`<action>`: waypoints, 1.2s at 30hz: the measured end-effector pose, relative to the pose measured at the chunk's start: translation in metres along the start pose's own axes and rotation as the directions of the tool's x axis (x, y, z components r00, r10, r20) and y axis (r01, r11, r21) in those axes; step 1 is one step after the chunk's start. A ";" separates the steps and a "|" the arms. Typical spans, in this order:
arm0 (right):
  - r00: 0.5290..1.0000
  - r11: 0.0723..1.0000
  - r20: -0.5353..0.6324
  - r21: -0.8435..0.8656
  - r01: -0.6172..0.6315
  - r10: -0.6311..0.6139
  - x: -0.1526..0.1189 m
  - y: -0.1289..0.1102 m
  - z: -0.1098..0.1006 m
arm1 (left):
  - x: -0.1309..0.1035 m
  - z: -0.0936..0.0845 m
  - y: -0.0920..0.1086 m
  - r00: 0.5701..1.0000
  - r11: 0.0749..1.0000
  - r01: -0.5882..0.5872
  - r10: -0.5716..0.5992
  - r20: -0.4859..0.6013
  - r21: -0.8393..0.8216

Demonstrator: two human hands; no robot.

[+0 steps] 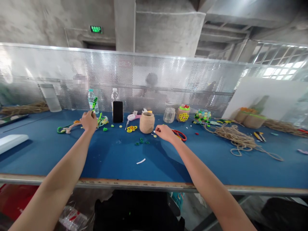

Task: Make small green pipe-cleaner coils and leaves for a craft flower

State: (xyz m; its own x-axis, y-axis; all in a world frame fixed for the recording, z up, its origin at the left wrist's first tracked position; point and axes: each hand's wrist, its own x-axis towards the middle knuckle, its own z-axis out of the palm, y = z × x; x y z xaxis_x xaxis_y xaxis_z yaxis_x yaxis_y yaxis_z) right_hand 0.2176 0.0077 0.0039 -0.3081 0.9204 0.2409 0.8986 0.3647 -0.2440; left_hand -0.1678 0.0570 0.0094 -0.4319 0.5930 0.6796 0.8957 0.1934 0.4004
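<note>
Craft workshop, raw concrete wall (48, 19), exit sign (96, 29), long blue workbench (108, 166), twine (234, 135)

We count one left hand (88, 121); one right hand (164, 132); one twine-wrapped jar (146, 123) between them; one flower-decorated jar (183, 116); one clear glass jar (169, 115); two capped bottles (115, 95) standing on one blue table (103, 160); one frosted tumbler (51, 98); one lit exit sign (96, 29).

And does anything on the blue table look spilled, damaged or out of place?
Nothing looks spilled or broken. The pile of brown twine on the right looks tangled, with strands trailing across the blue tabletop. A thin, slightly curved white strip lies alone near the front edge, apart from the small green pieces, like a stray scrap.
</note>
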 end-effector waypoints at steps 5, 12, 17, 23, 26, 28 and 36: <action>0.997 0.997 -0.071 0.080 0.018 -0.012 0.000 -0.002 0.000 | 0.004 -0.010 0.008 0.965 0.990 -0.126 0.108 -0.239 -0.059; 0.968 0.940 -0.249 0.328 0.097 -0.013 -0.001 -0.013 -0.005 | -0.007 -0.022 0.040 0.790 0.833 -0.552 0.516 -0.331 -0.020; 0.973 0.776 -0.229 0.618 0.125 0.025 -0.004 -0.029 -0.005 | -0.038 -0.017 0.082 0.567 0.593 -0.806 0.770 -0.294 -0.001; 0.995 0.499 -0.064 0.866 0.014 0.083 -0.005 -0.046 0.003 | -0.082 -0.005 0.115 0.338 0.340 -0.940 0.921 -0.194 -0.022; 0.993 0.418 -0.011 0.908 -0.041 0.121 -0.003 -0.047 0.006 | -0.095 -0.003 0.120 0.301 0.299 -0.953 0.940 -0.161 -0.039; 0.991 0.387 0.011 0.920 -0.064 0.137 -0.002 -0.046 0.007 | -0.099 -0.002 0.121 0.294 0.290 -0.956 0.945 -0.141 -0.052; 0.988 0.414 0.033 0.906 -0.094 0.150 -0.002 -0.039 0.001 | -0.086 -0.002 0.114 0.376 0.370 -0.926 0.923 -0.084 -0.077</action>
State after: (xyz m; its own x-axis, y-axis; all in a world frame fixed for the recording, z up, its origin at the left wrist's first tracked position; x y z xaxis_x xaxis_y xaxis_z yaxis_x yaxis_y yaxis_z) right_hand 0.1829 -0.0084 0.0120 -0.1796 0.9689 0.1700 0.1177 0.1927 -0.9742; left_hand -0.0291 0.0267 -0.0025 0.6552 0.3355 0.6768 0.7233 -0.5372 -0.4339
